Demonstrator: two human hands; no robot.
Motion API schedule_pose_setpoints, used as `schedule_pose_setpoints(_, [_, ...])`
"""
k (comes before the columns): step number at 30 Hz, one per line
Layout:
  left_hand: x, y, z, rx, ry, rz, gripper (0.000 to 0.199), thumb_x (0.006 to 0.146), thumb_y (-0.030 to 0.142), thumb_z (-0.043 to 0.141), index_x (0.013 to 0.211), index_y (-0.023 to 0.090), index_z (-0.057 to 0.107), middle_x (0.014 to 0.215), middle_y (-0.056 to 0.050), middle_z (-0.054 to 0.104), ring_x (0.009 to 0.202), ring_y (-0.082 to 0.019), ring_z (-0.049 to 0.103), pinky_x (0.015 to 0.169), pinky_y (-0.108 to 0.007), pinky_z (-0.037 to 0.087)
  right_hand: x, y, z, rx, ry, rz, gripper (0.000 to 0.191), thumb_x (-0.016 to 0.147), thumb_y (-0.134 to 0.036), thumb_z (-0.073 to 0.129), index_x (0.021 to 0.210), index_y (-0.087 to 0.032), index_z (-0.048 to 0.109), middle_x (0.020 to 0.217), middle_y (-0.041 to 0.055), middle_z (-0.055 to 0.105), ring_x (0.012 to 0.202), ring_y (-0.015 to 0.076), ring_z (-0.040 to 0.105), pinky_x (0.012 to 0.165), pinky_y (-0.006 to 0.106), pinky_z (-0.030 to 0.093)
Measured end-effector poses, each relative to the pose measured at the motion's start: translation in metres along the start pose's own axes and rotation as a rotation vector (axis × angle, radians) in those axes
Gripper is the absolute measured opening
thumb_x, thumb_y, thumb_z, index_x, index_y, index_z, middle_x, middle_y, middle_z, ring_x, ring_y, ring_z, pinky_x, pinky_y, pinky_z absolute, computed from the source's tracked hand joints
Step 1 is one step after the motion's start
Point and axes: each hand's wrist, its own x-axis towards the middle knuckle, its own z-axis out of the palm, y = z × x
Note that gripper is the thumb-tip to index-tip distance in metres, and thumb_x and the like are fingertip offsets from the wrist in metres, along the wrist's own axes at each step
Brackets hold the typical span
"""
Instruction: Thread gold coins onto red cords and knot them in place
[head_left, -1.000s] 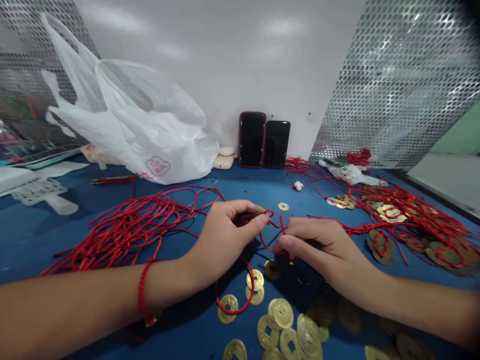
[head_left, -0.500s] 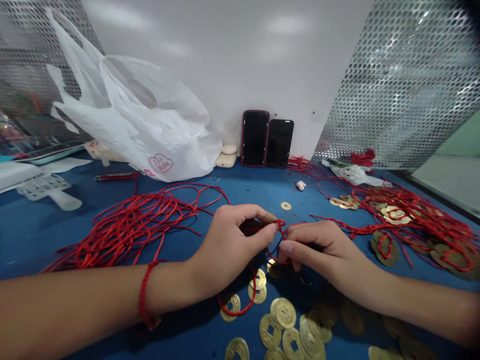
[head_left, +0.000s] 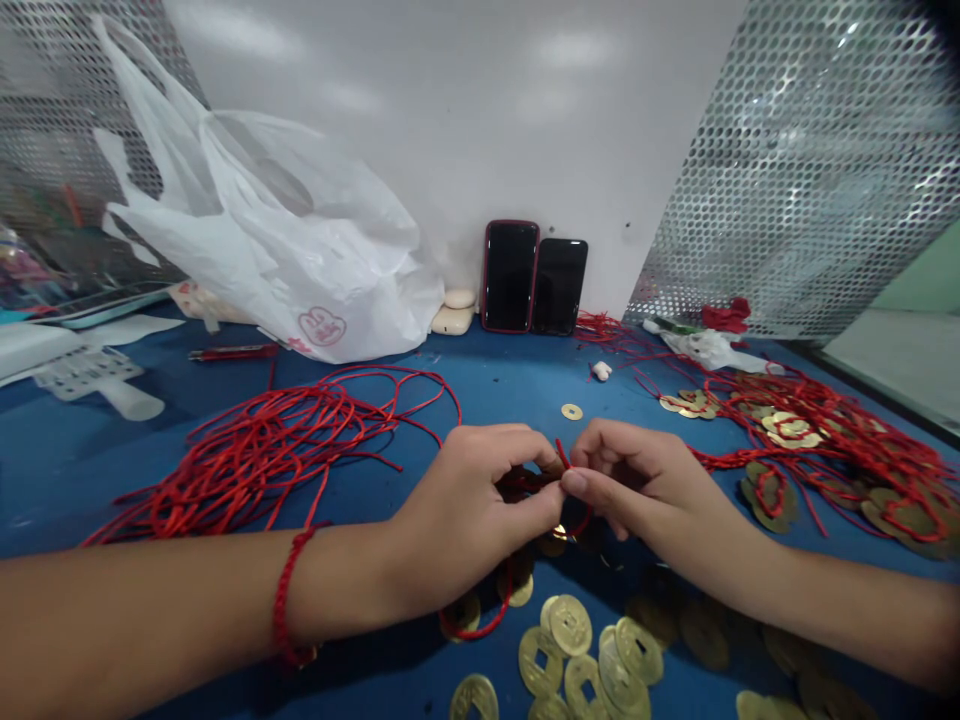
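Thumb and fingers of my left hand (head_left: 487,505) are pinched on a red cord (head_left: 564,455), whose short end sticks up between the two hands. My right hand (head_left: 637,480) meets it there, thumb and forefinger closed on the same cord close to the left fingertips. A loop of the cord (head_left: 487,628) hangs below my left hand and lies over brass coins. Under and in front of the hands are several loose brass coins (head_left: 570,625) with square holes. Whether a coin is inside the left hand's grasp is hidden by the fingers.
A heap of red cord (head_left: 247,460) lies left. Corded coins (head_left: 787,430) are piled right. Behind stand a white plastic bag (head_left: 322,260) and two phones (head_left: 511,278) (head_left: 561,287). A red cutter (head_left: 232,353) and one coin (head_left: 571,411) lie on the blue table (head_left: 517,385).
My hands have come together, the right fingertips rising to the left ones. The small cord loop above the left fingers now shows as a short upright end. My left hand has shifted slightly right.
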Motion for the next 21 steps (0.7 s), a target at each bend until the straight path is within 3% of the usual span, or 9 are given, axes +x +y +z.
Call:
schedule_pose_setpoints(5, [0.001, -0.002, 0.001, 0.007, -0.062, 0.005, 0.009, 0.075, 0.016, 0.057, 0.069, 0.015, 0.065, 0.068, 0.001, 0.062, 0.062, -0.009, 0.053, 0.058, -0.019, 0.040, 0.000, 0.001, 0.000, 0.049, -0.031, 0.027, 0.024, 0.084, -0.038, 0.056, 0.073, -0.017, 0.052, 0.057, -0.0032, 0.047, 0.051, 0.0077, 0.041, 0.047, 0.020, 0.032])
schedule_pose_setpoints(9, [0.001, -0.002, 0.001, -0.060, -0.123, -0.071, 0.010, 0.075, 0.018, 0.058, 0.068, 0.015, 0.064, 0.064, 0.001, 0.061, 0.058, -0.008, 0.052, 0.054, -0.019, 0.038, 0.000, 0.001, -0.001, 0.131, -0.044, 0.048, 0.021, 0.082, -0.035, 0.058, 0.073, -0.017, 0.051, 0.058, -0.0032, 0.047, 0.051, 0.0075, 0.040, 0.047, 0.021, 0.031])
schedule_pose_setpoints(15, [0.004, -0.001, 0.000, -0.272, -0.211, -0.238, 0.011, 0.075, 0.024, 0.060, 0.075, 0.014, 0.065, 0.064, -0.001, 0.063, 0.056, -0.009, 0.055, 0.052, -0.019, 0.041, 0.009, 0.005, -0.007, 0.454, 0.295, 0.116, 0.019, 0.083, -0.036, 0.055, 0.076, -0.019, 0.046, 0.050, -0.0070, 0.041, 0.039, 0.0053, 0.031, 0.040, 0.021, 0.026])
schedule_pose_setpoints(18, [0.008, -0.003, -0.001, -0.322, -0.194, -0.271, 0.013, 0.073, 0.026, 0.062, 0.074, 0.014, 0.065, 0.063, 0.000, 0.062, 0.054, -0.009, 0.053, 0.050, -0.019, 0.040, 0.015, 0.007, -0.010, 0.558, 0.438, 0.153, 0.020, 0.080, -0.035, 0.057, 0.078, -0.020, 0.043, 0.059, -0.0036, 0.053, 0.043, 0.0068, 0.044, 0.043, 0.020, 0.035])
schedule_pose_setpoints(21, [0.012, -0.006, -0.002, -0.344, -0.150, -0.307, 0.014, 0.073, 0.028, 0.063, 0.073, 0.014, 0.064, 0.059, 0.002, 0.057, 0.050, -0.007, 0.048, 0.048, -0.018, 0.037, 0.018, 0.010, -0.011, 0.560, 0.449, 0.176, 0.021, 0.079, -0.035, 0.058, 0.085, -0.020, 0.044, 0.074, 0.0015, 0.061, 0.056, 0.0100, 0.055, 0.051, 0.022, 0.044])
